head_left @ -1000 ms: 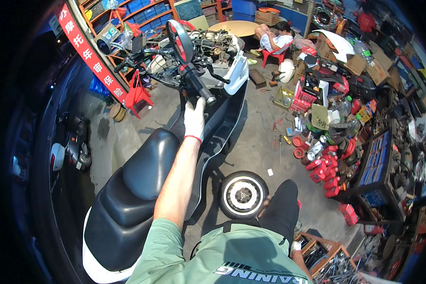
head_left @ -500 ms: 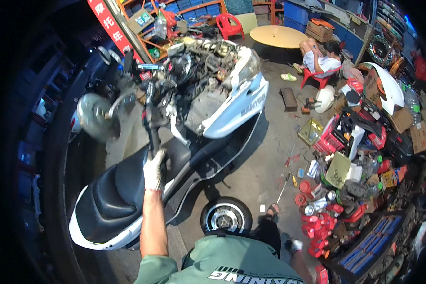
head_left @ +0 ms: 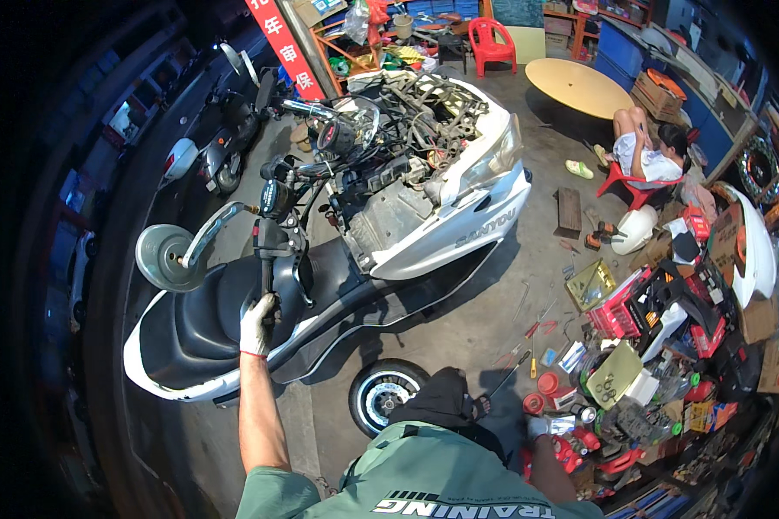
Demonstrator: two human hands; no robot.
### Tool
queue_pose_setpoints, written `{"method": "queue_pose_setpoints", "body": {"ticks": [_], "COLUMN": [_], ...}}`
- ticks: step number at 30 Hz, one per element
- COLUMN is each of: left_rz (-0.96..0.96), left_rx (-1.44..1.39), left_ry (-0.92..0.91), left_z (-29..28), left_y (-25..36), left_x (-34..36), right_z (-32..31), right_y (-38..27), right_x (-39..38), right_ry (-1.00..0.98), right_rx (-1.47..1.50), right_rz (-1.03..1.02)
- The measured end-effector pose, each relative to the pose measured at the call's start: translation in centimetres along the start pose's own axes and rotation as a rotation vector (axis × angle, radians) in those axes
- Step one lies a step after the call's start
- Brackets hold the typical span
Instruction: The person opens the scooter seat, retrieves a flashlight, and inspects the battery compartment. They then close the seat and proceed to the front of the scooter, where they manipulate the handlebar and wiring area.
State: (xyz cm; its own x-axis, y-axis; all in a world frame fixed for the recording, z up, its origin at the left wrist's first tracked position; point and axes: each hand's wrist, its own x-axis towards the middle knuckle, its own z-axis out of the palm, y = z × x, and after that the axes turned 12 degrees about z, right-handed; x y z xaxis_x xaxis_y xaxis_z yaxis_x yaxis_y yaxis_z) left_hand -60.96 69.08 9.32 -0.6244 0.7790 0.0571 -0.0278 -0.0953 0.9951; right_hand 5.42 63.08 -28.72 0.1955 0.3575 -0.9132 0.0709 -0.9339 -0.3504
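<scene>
A white scooter [head_left: 459, 233] with a black seat [head_left: 203, 324] stands to my left, its front panels off and the wiring bare. My left hand [head_left: 258, 325], in a white glove, is closed round the end of a black handlebar grip [head_left: 267, 278]. A brake lever [head_left: 305, 281] juts out beside the grip, and a round mirror [head_left: 171, 257] sticks out on the far left. At my right side hangs my right hand [head_left: 540, 426], gloved and half hidden, over red bottles [head_left: 571, 450]; its fingers do not show clearly.
A wheel [head_left: 385, 396] is on the floor by my leg. Tools, a pink crate [head_left: 616, 311] and a white fairing [head_left: 749, 246] crowd the right. A person [head_left: 653, 160] sits on a red chair near a round table [head_left: 578, 86]. Another scooter [head_left: 225, 143] stands far left.
The whole view has shifted, with the scene's far part moving right. My left hand stays on the grip. A leg now covers part of the wheel, and my right hand appears higher.
</scene>
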Motion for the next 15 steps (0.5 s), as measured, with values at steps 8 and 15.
{"method": "queue_pose_setpoints", "body": {"ticks": [8,15], "left_rz": [-0.028,-0.029], "left_rx": [-0.110,-0.159], "left_ry": [0.054,0.061], "left_z": [0.4,1.1], "left_y": [-0.6,-0.4], "left_x": [0.3,0.2], "right_z": [-1.6,-0.5], "right_y": [-2.6,-20.7], "right_x": [6.6,2.3], "right_ry": [0.178,0.103], "right_rx": [-1.246,-0.655], "right_rz": [-0.471,-0.509]}}
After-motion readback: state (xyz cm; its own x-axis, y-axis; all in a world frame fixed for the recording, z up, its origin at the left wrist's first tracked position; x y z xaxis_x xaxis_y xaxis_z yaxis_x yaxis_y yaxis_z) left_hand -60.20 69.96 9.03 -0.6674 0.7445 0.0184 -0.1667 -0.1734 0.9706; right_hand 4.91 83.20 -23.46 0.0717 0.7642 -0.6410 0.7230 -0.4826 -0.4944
